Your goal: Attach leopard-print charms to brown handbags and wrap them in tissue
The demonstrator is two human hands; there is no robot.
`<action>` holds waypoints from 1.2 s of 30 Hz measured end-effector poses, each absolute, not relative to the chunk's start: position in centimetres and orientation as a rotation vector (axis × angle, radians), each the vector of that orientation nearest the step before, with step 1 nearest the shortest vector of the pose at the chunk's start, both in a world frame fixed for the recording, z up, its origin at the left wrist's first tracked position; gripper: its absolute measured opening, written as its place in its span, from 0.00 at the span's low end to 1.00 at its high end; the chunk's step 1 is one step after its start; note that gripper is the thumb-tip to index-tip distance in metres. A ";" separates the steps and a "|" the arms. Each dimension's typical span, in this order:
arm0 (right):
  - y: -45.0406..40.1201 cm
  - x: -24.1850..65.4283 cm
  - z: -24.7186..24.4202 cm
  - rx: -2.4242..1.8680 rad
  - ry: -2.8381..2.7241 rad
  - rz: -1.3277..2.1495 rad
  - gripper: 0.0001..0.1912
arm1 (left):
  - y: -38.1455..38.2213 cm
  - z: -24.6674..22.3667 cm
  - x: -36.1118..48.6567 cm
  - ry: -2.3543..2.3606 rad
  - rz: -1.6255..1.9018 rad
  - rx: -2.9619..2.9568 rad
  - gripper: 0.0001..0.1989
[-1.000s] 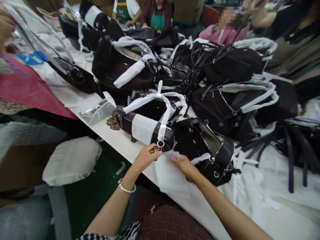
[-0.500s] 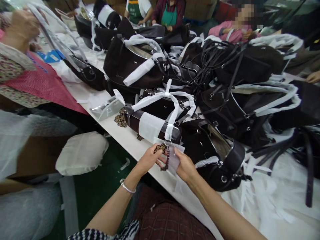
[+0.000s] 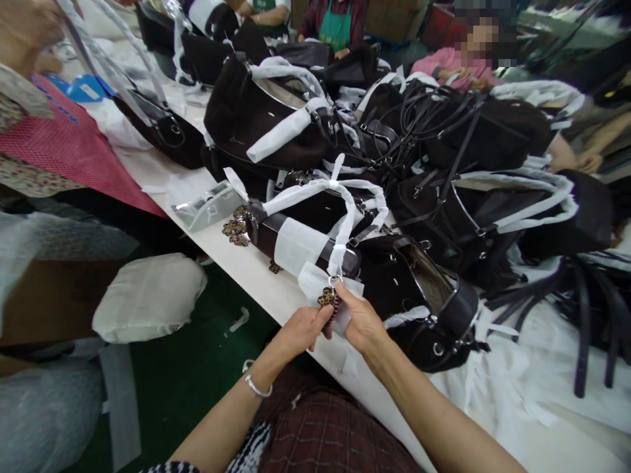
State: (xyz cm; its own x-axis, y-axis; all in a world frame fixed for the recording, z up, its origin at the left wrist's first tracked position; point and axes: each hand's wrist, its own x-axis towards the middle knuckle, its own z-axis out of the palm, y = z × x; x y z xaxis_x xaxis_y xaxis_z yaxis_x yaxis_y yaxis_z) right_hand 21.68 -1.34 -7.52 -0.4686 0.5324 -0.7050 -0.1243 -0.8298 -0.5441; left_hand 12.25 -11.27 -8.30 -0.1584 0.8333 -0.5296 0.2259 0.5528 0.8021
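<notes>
A leopard-print flower charm (image 3: pixel 326 297) with a metal ring and a braided strap hangs at the near end of a dark handbag (image 3: pixel 266 230). My left hand (image 3: pixel 303 330) is closed on the charm, thumb on top. On the other side, my right hand (image 3: pixel 362 320) pinches a thin white wrapping sheet (image 3: pixel 315 279) beside the charm, its thumb near the ring. White wrap covers the bag's handles (image 3: pixel 340 190) and a band round its body. Both hands are at the table's near edge; some fingertips are hidden.
Several leopard-print charms (image 3: pixel 236 226) lie by a grey tape dispenser (image 3: pixel 210 205). Another open handbag (image 3: pixel 414 289) sits close on the right, with more bags behind. Dark straps (image 3: pixel 582 328) lie far right. A covered stool (image 3: pixel 150 297) stands left. Co-workers are around the table.
My left hand has closed over the charm and drawn the dangling strap in. My right thumb has moved up toward the ring. A hand has come into clearer view at the far right.
</notes>
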 end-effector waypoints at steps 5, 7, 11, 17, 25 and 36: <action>-1.5 21.0 -7.8 -1.391 -0.556 2.219 0.18 | -14.2 -7.6 9.6 2.236 0.742 1.097 0.20; -1.5 20.9 -8.1 -1.423 -0.551 2.223 0.18 | -14.5 -8.4 7.8 2.277 0.947 1.005 0.20; -1.8 20.5 -8.8 -1.444 -0.592 2.124 0.20 | -12.6 -10.1 6.0 1.696 1.179 0.958 0.27; -3.4 19.5 -10.1 -1.341 -0.883 1.767 0.21 | -12.0 -8.5 9.1 1.846 1.016 1.104 0.25; -4.9 18.0 -10.4 -1.535 -0.882 1.507 0.22 | -13.7 -8.1 8.2 1.960 0.778 1.401 0.46; -5.8 15.3 -9.8 -1.574 -0.412 1.545 0.11 | -15.0 -11.5 7.8 1.716 1.033 1.421 0.48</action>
State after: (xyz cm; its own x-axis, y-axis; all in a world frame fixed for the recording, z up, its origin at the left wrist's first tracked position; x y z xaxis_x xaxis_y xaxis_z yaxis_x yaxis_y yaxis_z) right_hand 15.34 -5.81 -9.83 0.1754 0.7476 -0.6405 -0.3299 -0.5684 -0.7538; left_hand 7.78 -15.00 -11.46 -0.1804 0.9835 -0.0107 0.4506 0.0923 0.8879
